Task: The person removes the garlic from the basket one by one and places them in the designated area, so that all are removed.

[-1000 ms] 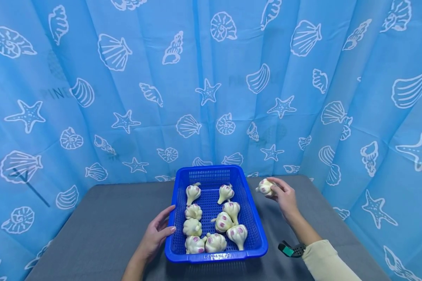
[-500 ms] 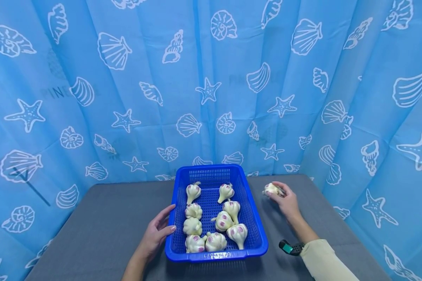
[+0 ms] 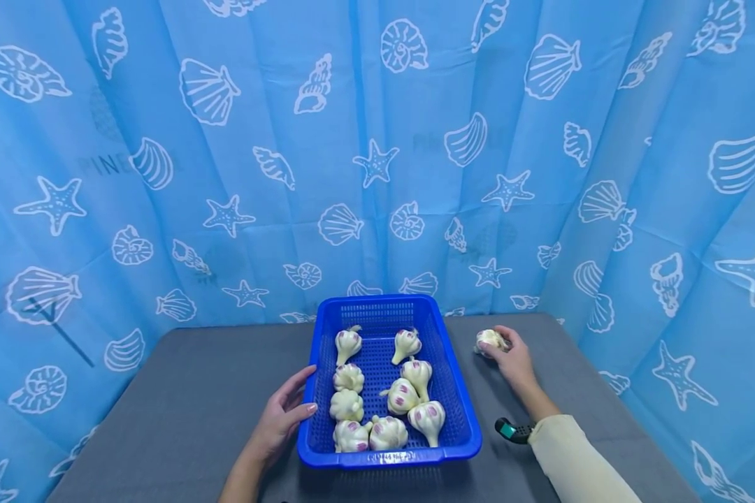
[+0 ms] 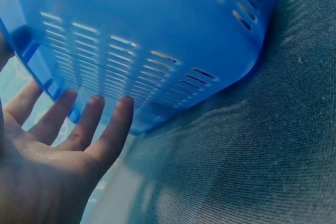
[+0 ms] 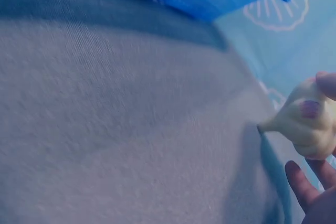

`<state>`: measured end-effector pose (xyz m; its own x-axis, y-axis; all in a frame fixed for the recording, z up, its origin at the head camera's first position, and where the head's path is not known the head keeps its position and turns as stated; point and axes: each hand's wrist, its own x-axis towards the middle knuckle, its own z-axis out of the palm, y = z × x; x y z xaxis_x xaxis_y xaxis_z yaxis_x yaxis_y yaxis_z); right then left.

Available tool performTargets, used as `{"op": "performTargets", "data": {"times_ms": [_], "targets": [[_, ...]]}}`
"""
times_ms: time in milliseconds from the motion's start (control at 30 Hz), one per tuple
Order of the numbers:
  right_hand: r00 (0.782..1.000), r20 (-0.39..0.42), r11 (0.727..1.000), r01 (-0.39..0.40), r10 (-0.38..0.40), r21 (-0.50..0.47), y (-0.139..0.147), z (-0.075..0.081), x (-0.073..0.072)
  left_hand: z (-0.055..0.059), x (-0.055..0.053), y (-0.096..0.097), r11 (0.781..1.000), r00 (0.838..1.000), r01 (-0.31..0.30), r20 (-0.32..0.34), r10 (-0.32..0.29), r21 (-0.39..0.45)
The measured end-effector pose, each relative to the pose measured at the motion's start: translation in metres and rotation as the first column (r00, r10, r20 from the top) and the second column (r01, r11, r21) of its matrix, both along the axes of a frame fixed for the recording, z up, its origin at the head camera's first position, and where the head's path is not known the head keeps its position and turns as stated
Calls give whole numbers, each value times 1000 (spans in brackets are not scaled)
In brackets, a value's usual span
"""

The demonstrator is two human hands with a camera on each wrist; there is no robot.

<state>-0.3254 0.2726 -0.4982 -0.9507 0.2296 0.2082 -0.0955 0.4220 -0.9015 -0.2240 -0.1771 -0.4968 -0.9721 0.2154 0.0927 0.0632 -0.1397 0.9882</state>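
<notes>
A: Garlic bulb, position?
B: Pinched in the right hand, low by the desk, right of the blue basket. Desk contact: cannot tell.
A: Step?
B: Looks like handling one bulb; lifting or setting, unclear. Next move likely calls for a steady pinch near the desk.
A: Left hand?
B: Fingers spread, at the basket's left side, well apart from that bulb. Nine more bulbs inside.

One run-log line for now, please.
left hand: at left side of blue basket | right hand: holds garlic bulb, right of basket | basket: nine bulbs visible inside
</notes>
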Motion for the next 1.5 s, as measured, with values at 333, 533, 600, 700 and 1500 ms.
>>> {"op": "performTargets", "data": {"times_ms": [333,533,600,700,1500], "targets": [[998,57,985,20,-30,171,2,-4,-14,2,1,1,1000,1000,-10,7,10,0],[998,69,981,0,-14,192,-1,-5,-23,1,1,1,1000,1000,-11,9,11,-6],[997,71,979,-6,-9,203,-2,-6,-26,1,1,1,1000,1000,-11,10,11,-4],[997,78,976,-9,-8,217,-4,-9,-29,1,1,1,1000,1000,-9,11,9,-6],[995,92,983,7,-24,185,-10,-4,-18,0,0,1,1000,1000,-8,12,9,-16]]}}
